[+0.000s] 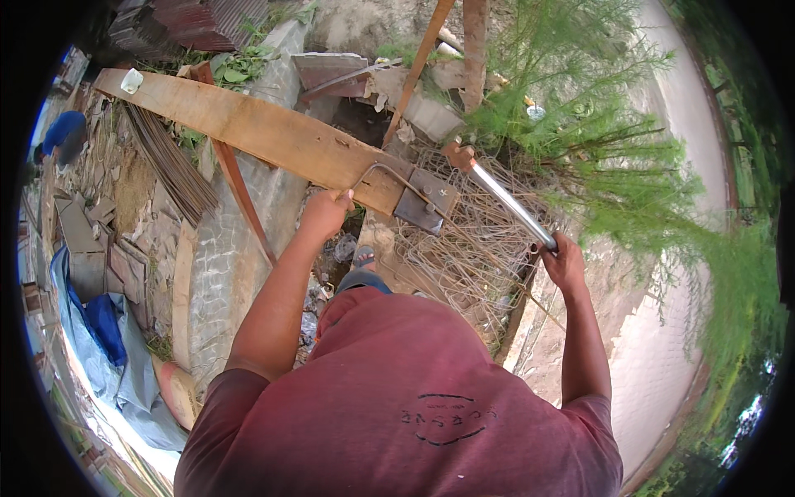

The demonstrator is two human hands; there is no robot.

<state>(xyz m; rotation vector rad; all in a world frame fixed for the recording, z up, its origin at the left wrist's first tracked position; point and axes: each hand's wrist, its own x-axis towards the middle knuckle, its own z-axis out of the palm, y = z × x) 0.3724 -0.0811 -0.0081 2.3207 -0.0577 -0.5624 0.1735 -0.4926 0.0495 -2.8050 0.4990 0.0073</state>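
Note:
My left hand [325, 216] is closed around the short end of a thin metal rod [370, 168], at the edge of a long wooden plank [248, 124]. The rod curves in a hook and crosses a dark metal plate [421, 203] fixed on the plank's near right end. Beyond the plate it appears to run on toward the lower right. My right hand [564, 262] grips the dark end of a bar tool [509, 199] with a shiny tubular handle and a rusty brown head. The tool is held apart from the rod, slanting up to the left.
Bent rods lie tangled [476, 248] beneath the plank's right end. A bundle of straight rods [170, 161] lies at left, near a wooden leg [240, 195]. Feathery green branches [588, 124] reach in at right. A blue-grey tarp [124, 356] lies at lower left; a person [65, 134] is far left.

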